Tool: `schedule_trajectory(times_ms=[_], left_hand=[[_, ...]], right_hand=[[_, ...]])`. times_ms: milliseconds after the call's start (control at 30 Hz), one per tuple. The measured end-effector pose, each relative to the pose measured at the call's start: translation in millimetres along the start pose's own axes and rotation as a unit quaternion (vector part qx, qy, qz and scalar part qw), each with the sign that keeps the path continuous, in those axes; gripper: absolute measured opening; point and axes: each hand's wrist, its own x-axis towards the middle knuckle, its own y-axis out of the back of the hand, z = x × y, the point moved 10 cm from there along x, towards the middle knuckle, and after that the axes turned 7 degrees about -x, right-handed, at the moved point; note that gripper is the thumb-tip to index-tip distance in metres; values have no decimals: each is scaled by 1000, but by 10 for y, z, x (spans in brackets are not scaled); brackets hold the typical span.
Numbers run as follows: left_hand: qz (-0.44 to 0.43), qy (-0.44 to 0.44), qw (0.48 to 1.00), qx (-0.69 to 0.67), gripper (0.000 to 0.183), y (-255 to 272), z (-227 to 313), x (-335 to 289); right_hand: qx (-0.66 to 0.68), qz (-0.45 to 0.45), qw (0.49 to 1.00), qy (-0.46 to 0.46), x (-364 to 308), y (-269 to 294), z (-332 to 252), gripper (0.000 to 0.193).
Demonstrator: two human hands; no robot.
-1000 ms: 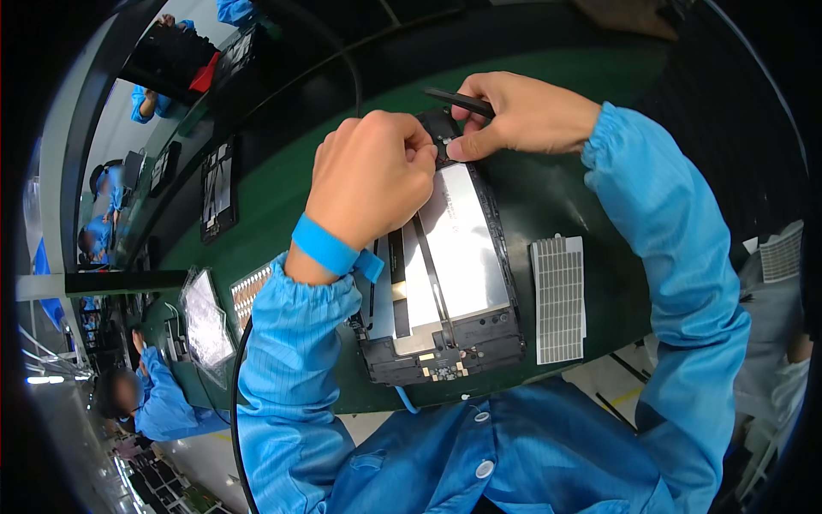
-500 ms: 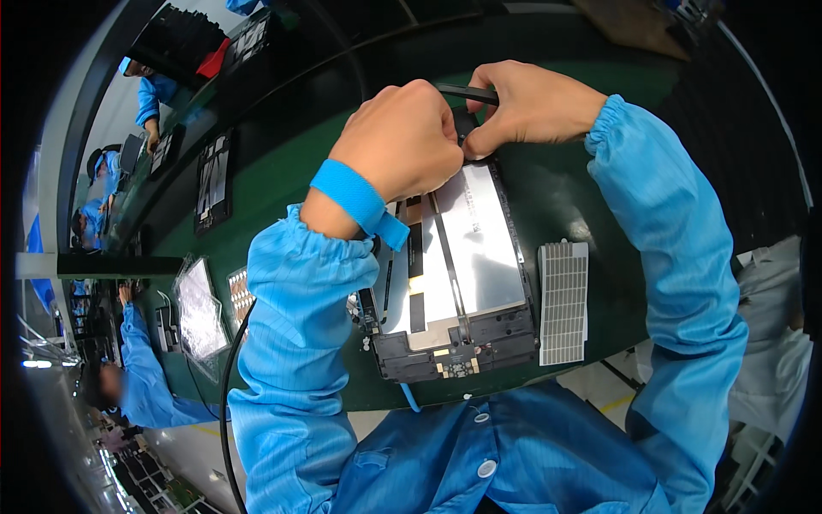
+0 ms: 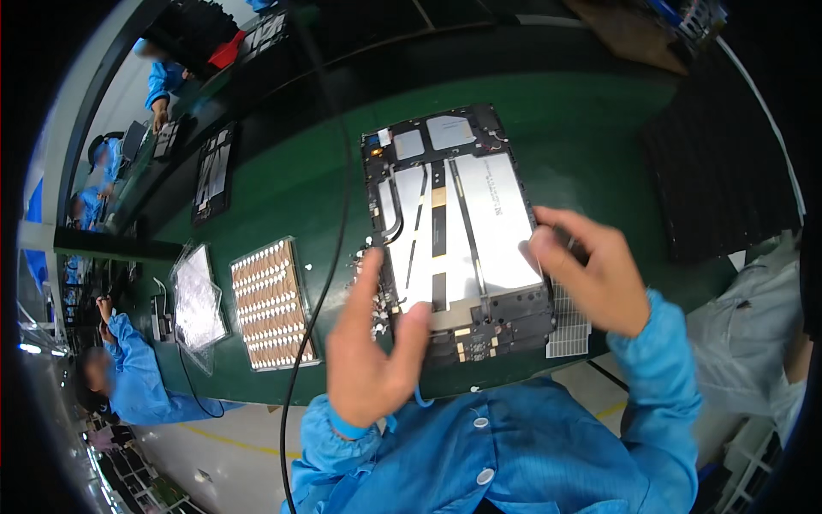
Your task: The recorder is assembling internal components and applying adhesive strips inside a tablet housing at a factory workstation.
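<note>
An opened tablet (image 3: 505, 206) lies in front of me with its inside up, showing silver battery plates, dark strips and a black circuit section at the near end. My left hand (image 3: 368, 351) is at its near left edge, fingers spread and thumb over the near part. At the right edge is my right hand (image 3: 599, 274), blurred, its thumb and forefinger apart beside the frame. A dark patch shows between those fingers; I cannot make out what it is. Partly under the right hand lies a pale gridded sheet (image 3: 567, 338).
To the left stand a tray of small brown parts with white dots (image 3: 272, 300) and a clear plastic sheet (image 3: 197, 300). A black cable (image 3: 318, 310) hangs across the view. Another tablet (image 3: 214, 176) lies farther left. Co-workers in blue sit along the left side.
Both hands have come away from the tablet's far end and down to its near sides, uncovering the far end. The black tweezers seen earlier in my right hand no longer show clearly.
</note>
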Motion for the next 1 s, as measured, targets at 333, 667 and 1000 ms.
schedule_trajectory(times_ms=[333, 667, 1000], left_hand=[[24, -53, 993, -108, 66, -142, 289, 3], [-16, -149, 987, -61, 44, 23, 302, -48], [42, -157, 987, -7, 20, 200, 67, -179]], right_hand=[[254, 102, 961, -47, -76, 90, 3, 60], [332, 189, 918, -103, 2214, 1218, 1403, 60], [-294, 288, 907, -91, 2689, 1442, 1662, 46]])
